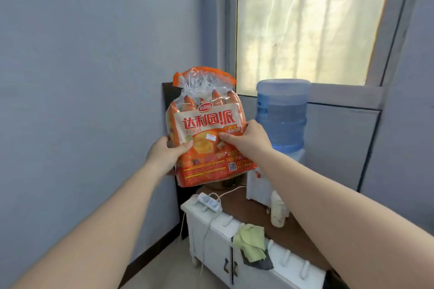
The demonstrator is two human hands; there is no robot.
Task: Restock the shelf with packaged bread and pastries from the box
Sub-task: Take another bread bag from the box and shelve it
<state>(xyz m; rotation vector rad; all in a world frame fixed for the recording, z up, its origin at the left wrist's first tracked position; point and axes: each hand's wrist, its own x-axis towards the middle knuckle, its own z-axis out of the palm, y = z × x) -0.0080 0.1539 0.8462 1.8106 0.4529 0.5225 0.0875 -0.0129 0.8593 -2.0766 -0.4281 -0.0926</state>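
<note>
An orange pastry bag with a clear top and several wrapped pastries inside is held upright at arm's length, in the middle of the view. My left hand grips its lower left edge, thumb on the front. My right hand grips its right side, thumb pressed near a small price label. No shelf and no box are in view.
Below stands a white cabinet with a brown top, carrying a power strip, a green cloth, a pale bottle and a water dispenser with a blue jug. A window is behind, a blue-grey wall on the left.
</note>
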